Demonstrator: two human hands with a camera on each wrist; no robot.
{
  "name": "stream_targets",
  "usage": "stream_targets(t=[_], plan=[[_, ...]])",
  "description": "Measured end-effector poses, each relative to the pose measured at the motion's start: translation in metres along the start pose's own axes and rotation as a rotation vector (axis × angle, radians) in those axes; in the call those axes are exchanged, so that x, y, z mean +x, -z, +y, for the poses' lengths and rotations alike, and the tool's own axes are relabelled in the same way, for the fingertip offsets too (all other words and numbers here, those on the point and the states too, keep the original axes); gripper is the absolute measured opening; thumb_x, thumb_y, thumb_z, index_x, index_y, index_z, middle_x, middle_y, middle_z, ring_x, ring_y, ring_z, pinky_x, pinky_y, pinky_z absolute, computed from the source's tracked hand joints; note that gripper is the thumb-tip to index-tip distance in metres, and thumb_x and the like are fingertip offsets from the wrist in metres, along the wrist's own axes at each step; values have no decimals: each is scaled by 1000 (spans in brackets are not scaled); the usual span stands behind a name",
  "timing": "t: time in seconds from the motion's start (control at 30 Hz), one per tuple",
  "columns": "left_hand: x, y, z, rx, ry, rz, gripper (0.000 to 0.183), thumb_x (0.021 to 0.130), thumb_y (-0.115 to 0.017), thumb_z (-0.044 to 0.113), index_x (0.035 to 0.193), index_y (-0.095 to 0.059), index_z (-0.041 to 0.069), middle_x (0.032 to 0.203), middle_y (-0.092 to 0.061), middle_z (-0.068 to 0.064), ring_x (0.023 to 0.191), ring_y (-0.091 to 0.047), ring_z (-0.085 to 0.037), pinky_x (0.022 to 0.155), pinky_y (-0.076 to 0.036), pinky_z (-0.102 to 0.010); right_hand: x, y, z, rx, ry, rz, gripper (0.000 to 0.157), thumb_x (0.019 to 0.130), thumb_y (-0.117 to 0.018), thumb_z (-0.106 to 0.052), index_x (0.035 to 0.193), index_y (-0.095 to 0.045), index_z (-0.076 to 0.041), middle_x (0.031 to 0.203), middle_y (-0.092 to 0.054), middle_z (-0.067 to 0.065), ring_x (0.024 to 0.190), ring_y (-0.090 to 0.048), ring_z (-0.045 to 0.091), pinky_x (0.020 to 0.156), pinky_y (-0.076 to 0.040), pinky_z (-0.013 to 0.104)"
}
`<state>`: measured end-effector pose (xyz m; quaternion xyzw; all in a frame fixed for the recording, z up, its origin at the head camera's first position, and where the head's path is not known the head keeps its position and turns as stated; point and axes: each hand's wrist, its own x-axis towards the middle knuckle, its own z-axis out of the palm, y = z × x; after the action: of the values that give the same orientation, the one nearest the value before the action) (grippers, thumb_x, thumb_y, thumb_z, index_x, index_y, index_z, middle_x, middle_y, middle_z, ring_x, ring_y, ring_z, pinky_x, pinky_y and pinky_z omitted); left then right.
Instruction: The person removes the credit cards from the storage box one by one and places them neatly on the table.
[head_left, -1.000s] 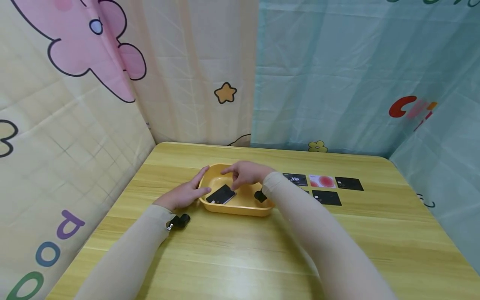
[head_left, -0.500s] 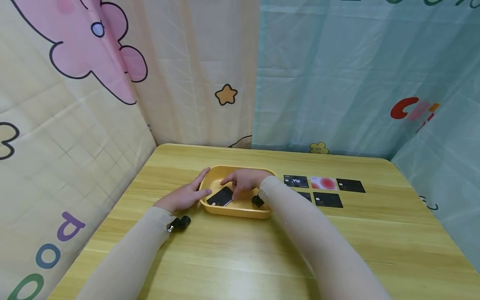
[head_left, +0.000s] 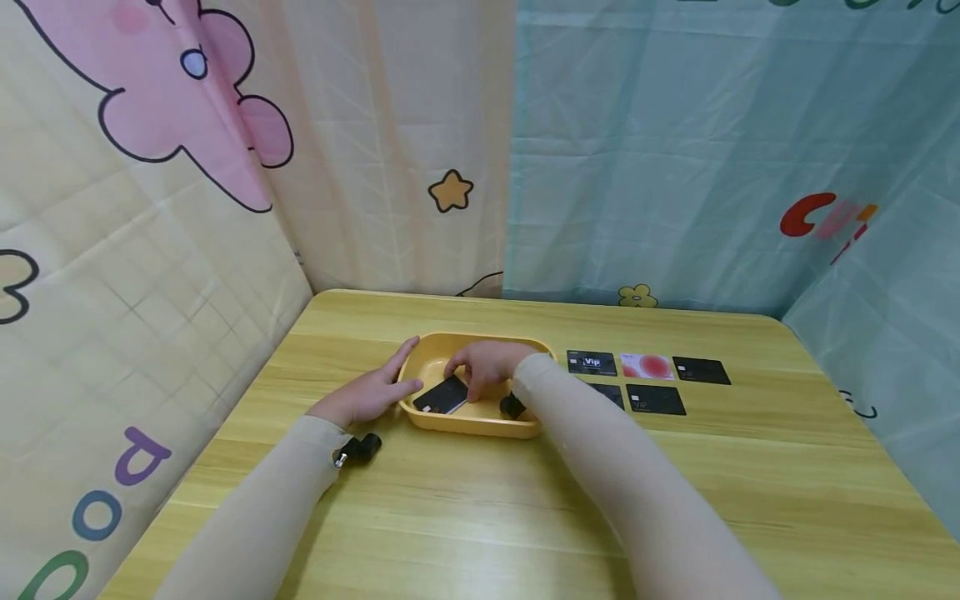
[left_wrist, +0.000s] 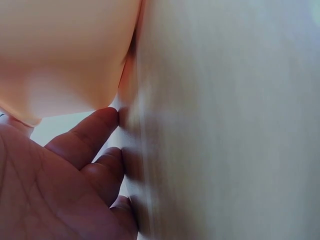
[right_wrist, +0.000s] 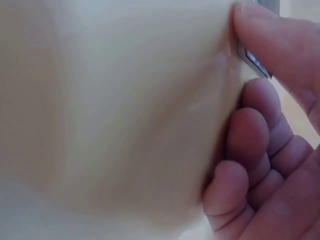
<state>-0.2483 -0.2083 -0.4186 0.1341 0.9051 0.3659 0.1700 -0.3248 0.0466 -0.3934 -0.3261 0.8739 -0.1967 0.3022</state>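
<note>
Tray: yellow tray (head_left: 480,421) sits left of centre on the wooden table (head_left: 480,517).
Card in tray: black card (head_left: 441,395) lies tilted against the tray's left inner side.
Right hand: right hand (head_left: 487,367) reaches into the tray, fingertips curled and pinching the black card's right edge.
Left hand: left hand (head_left: 367,392) rests against the tray's left outer wall, fingers straight and a little apart.
Other cards: row of cards (head_left: 648,367) lies flat on the table, right of the tray.
</note>
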Motion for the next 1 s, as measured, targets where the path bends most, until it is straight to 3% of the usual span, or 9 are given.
stream_targets(t=[0.33,1.0], plan=[[-1,-1,1,11,6,8,84,107,-50,55,169,5,39,174,-19,-21,154,-34,-49,124,-26,-68,5,-3,2,-10,-31,21,53,84,-85,-6,132,-71,-25,85,-61,3,74,-57,18,67,-46,29],[-1,0,0,15,1,6,84,108,-50,54,169,6,42,175,-18,-21,155,-32,-49,125,-25,-68,6,-3,6,27,-15,15,54,83,-84,-4,132,-72,-23,84,-59,2,73,-55,17,66,-45,28]])
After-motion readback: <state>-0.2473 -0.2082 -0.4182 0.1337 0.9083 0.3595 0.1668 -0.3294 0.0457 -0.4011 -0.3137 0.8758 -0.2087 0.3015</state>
